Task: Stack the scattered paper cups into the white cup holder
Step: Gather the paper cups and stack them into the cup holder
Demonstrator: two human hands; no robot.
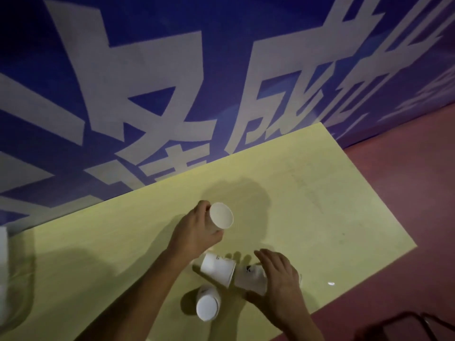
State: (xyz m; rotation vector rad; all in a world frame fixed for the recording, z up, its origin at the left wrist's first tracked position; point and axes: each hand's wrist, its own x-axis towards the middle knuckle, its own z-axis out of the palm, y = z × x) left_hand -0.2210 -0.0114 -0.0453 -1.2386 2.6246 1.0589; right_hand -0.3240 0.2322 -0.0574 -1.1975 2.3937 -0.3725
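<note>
Paper cup point(221, 219) sits clamped in the grip of the left hand point(197, 232) at 12 o'clock, probably for nesting with the tipped cup point(250, 276) that the right hand point(280, 276) curls round at 4 o'clock.

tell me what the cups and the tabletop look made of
The raised cup looks like thin white paper, matte, thin-walled at the rim. The lying cup looks the same, with a small dark print. The tabletop is pale yellow, smooth and matte, perhaps laminate or painted board.

Event hall: lettered banner wall point(152, 77) (blue), red floor point(406, 193).
</note>
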